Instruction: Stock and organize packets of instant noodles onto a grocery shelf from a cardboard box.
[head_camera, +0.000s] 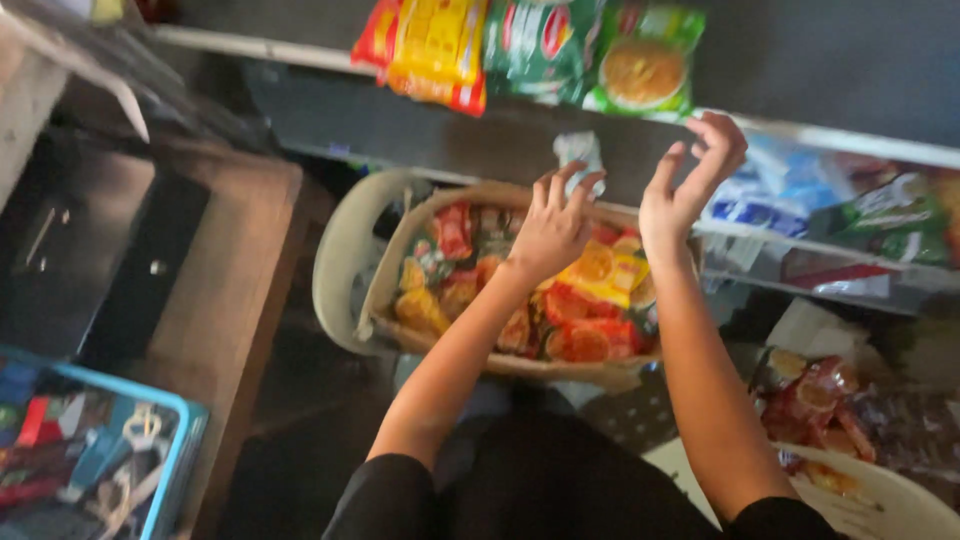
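Note:
My left hand (553, 226) hovers over an open cardboard box (400, 262) packed with red, orange and yellow snack packets (585, 300); its fingers are spread and hold nothing. My right hand (688, 178) is raised beside it, just right of the box, fingers apart and curled, also holding nothing, close to the edge of a shelf (830, 138). The box rests on a pale plastic chair or basket (340, 262).
Yellow-red (432, 48) and green (600, 50) snack packs lie on the upper shelf, more blue and green packs (850, 205) on the shelf at right. A white basket (880, 500) with red packets stands lower right. A blue crate (170, 460) of items sits lower left beside a wooden counter (230, 290).

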